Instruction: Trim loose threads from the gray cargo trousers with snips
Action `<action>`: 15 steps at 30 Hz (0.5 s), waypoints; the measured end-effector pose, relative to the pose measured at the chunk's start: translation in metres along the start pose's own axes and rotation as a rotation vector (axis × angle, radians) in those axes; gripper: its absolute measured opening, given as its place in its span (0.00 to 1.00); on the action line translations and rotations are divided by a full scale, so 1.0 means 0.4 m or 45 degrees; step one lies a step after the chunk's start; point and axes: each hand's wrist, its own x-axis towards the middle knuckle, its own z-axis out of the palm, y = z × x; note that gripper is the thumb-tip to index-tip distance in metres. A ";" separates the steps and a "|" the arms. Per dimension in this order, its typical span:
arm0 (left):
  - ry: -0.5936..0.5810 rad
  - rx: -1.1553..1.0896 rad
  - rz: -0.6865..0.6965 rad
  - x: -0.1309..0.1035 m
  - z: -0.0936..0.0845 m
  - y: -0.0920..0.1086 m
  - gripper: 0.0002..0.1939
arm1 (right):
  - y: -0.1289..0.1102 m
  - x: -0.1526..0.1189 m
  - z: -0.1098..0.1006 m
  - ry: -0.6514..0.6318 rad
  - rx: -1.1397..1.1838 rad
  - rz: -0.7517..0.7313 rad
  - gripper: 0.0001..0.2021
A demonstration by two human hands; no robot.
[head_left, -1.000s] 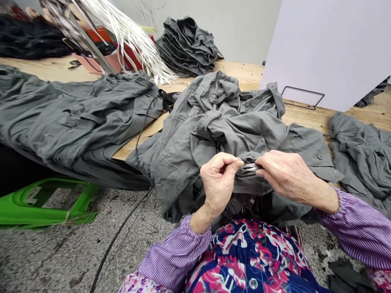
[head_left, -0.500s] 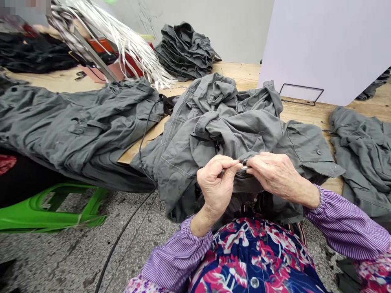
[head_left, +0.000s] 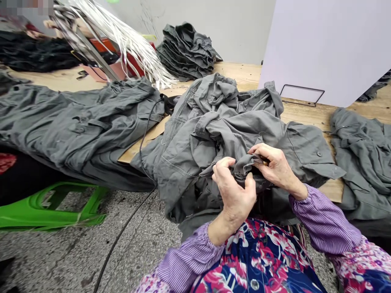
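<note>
A crumpled grey garment [head_left: 180, 150] lies over the table edge in front of me, with a buttoned flap pocket [head_left: 317, 154] on its right side. My left hand [head_left: 233, 195] is at the near edge of the cloth, thumb and fingers spread apart around a bunched fold. Just to its right, my right hand [head_left: 273, 167] pinches the same grey fabric, its fingers curled. Something small and yellowish shows between the right fingers; most of it is hidden.
More grey garments lie on the left [head_left: 76, 122] and right [head_left: 363, 150]. Behind are a folded grey stack [head_left: 187, 53], white strips [head_left: 134, 40] and a pale board [head_left: 320, 49]. A black cable [head_left: 122, 232] hangs beside a green stool [head_left: 61, 207]. A person's hand shows far left.
My left hand has opened from its pinch and moved right and down. My right hand has shifted slightly up, now gripping a bunched fold. The pale bit between my fingertips no longer shows.
</note>
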 end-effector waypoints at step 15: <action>0.351 0.161 0.493 0.084 -0.008 -0.070 0.06 | -0.048 -0.037 0.002 0.095 -0.426 -0.293 0.15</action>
